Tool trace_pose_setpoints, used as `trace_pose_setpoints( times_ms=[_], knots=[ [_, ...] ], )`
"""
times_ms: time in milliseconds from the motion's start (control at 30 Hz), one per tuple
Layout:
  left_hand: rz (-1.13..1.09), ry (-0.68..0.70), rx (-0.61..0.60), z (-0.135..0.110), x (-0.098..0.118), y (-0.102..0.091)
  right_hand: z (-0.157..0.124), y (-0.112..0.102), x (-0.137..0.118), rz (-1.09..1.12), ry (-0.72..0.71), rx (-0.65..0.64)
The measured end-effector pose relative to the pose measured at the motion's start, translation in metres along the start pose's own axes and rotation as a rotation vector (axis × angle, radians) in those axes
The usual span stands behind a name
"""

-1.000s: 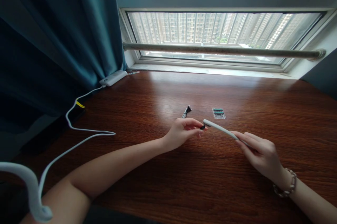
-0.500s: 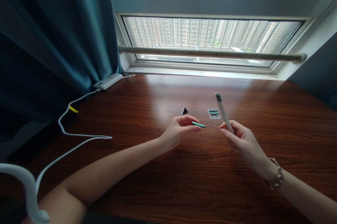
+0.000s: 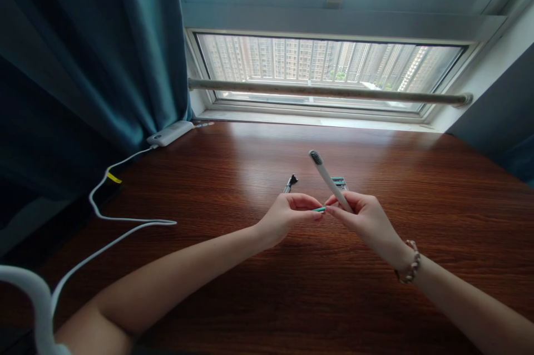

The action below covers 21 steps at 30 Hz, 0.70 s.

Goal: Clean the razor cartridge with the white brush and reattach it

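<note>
Between the thumb and fingers of my left hand (image 3: 287, 217) is a small thin teal razor cartridge (image 3: 319, 209). My right hand (image 3: 362, 217) is closed around a white toothbrush (image 3: 331, 182), whose dark grey bristle head points up and to the left. The right fingertips meet the cartridge's right end, so both hands are at it. Just beyond my left hand a silver and black razor handle (image 3: 290, 183) lies on the table, partly hidden. A clear plastic case with teal cartridges (image 3: 340, 183) lies behind the toothbrush and is partly covered by it.
The brown wooden table (image 3: 233, 282) reaches to the window sill. A white power bank-like box (image 3: 171, 133) at the back left has a white cable (image 3: 125, 217) running forward. A blue curtain (image 3: 137, 38) hangs at left. A blurred white curved stand (image 3: 39, 299) is at lower left.
My right hand has moved left with the toothbrush, and its fingertips now meet the cartridge held in my left hand. The view has shifted slightly.
</note>
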<state>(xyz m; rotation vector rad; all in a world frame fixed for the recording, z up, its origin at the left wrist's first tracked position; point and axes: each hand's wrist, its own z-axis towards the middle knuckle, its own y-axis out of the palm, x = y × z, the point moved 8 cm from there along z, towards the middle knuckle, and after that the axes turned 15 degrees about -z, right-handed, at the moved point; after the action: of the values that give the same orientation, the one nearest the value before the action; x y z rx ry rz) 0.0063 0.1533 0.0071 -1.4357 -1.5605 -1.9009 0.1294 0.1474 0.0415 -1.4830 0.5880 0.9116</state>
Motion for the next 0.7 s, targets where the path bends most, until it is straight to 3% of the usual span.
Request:
trace_pose_setpoints(
  times_ms=[133, 467, 567, 700],
  knots=[
    [0.068, -0.003, -0.045, -0.003, -0.002, 0.004, -0.005, 0.001, -0.003, 0.004, -0.021, 0.063],
    [0.176, 0.061, -0.128, -0.006, 0.001, 0.010, -0.011, 0.011, -0.007, -0.040, -0.086, 0.056],
    [0.211, 0.113, -0.096, -0.007, 0.006, 0.007, -0.012, 0.009, -0.009, 0.022, -0.121, 0.067],
    [0.250, 0.172, 0.029, -0.006, 0.013, -0.004, -0.018, -0.017, -0.005, -0.109, -0.226, 0.175]
  ],
)
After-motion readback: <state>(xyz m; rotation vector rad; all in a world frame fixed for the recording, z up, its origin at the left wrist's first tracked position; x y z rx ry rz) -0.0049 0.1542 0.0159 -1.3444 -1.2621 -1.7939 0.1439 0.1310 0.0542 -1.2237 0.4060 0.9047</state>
